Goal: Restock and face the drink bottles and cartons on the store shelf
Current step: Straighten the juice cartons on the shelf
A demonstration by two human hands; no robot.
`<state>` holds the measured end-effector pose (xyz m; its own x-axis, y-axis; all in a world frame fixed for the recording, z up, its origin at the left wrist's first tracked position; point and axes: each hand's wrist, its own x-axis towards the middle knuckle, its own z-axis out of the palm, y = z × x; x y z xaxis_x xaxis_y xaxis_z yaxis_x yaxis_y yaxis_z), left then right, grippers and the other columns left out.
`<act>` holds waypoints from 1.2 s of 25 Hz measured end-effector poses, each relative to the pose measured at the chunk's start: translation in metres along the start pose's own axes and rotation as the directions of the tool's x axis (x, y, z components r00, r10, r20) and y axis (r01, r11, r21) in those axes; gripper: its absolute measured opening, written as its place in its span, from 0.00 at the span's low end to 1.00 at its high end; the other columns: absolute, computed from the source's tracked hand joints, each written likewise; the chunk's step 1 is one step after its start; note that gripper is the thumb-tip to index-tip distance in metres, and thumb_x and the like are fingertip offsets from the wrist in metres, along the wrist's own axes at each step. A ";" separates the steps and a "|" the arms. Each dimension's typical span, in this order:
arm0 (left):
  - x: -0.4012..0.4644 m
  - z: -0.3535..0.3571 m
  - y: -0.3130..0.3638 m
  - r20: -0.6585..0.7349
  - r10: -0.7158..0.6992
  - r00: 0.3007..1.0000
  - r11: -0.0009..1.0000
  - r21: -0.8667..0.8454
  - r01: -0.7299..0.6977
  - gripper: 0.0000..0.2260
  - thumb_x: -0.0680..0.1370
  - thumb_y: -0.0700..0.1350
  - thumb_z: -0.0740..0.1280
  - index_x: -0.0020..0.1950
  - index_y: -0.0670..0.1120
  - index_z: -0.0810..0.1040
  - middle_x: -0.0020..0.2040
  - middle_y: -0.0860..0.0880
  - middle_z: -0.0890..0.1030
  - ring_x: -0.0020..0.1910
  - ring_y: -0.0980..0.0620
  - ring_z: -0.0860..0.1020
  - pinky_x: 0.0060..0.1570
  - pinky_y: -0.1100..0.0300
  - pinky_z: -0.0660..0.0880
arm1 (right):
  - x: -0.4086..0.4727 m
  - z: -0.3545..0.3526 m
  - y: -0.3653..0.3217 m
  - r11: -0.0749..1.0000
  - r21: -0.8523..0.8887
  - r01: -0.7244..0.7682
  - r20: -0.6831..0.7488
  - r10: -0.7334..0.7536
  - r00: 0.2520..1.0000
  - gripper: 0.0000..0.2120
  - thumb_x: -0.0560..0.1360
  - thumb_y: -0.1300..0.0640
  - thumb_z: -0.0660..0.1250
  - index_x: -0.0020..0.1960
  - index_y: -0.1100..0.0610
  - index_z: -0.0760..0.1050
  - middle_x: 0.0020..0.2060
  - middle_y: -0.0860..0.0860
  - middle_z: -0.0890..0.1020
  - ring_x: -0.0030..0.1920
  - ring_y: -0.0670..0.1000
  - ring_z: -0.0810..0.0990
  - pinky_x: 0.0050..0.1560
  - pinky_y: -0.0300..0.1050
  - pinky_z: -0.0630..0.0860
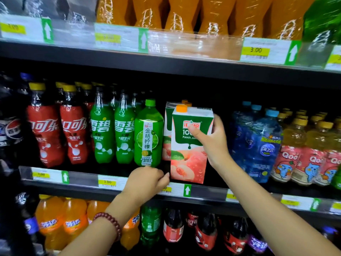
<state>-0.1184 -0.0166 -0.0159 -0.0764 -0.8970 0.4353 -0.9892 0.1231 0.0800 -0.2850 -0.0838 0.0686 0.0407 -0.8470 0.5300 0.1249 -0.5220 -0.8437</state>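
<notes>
Head view: right hand [215, 141] reaches up from lower right, forearm extended, wrist bent inward. Thumb lies across the front panel of the peach juice carton [190, 145]; the other fingers wrap its right edge, gripping it upright at the front of the middle shelf [83, 179]. Second carton [167, 130] just behind, left of thumb. Left hand [145, 181] comes from lower left, bead bracelet [108, 221] on wrist; fingers curled loosely, tips touching the held carton's lower left corner. Green citrus bottle [148, 135] stands just above those knuckles.
</notes>
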 end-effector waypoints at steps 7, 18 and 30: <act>0.007 0.017 -0.016 -0.191 0.111 0.975 0.993 -0.018 -0.117 0.21 0.74 0.58 0.56 0.25 0.49 0.57 0.19 0.50 0.58 0.17 0.52 0.65 0.20 0.63 0.51 | 0.026 0.013 0.036 0.994 0.008 -0.110 -0.004 0.110 0.994 0.20 0.71 0.66 0.72 0.59 0.57 0.70 0.47 0.48 0.81 0.41 0.38 0.81 0.41 0.31 0.77; 0.010 0.025 -0.017 -0.109 0.145 0.983 0.987 -0.053 -0.152 0.21 0.74 0.61 0.41 0.28 0.49 0.58 0.26 0.48 0.73 0.28 0.44 0.74 0.29 0.59 0.57 | -0.006 -0.015 0.071 0.804 -0.587 -0.093 0.189 0.248 0.950 0.25 0.63 0.59 0.79 0.58 0.56 0.75 0.52 0.51 0.82 0.52 0.50 0.80 0.55 0.48 0.77; 0.010 0.021 -0.019 -0.002 0.134 0.991 0.988 -0.078 -0.134 0.25 0.68 0.64 0.33 0.30 0.50 0.59 0.32 0.50 0.71 0.35 0.45 0.74 0.32 0.55 0.59 | -0.013 0.000 0.068 0.763 -0.645 -0.036 0.236 0.244 0.941 0.21 0.69 0.56 0.75 0.60 0.57 0.76 0.56 0.51 0.81 0.56 0.50 0.79 0.51 0.38 0.71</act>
<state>-0.1033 -0.0364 -0.0320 -0.2084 -0.8717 0.4436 -0.9572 0.2750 0.0908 -0.2773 -0.1084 0.0050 0.3024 -0.9005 0.3125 -0.5458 -0.4324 -0.7178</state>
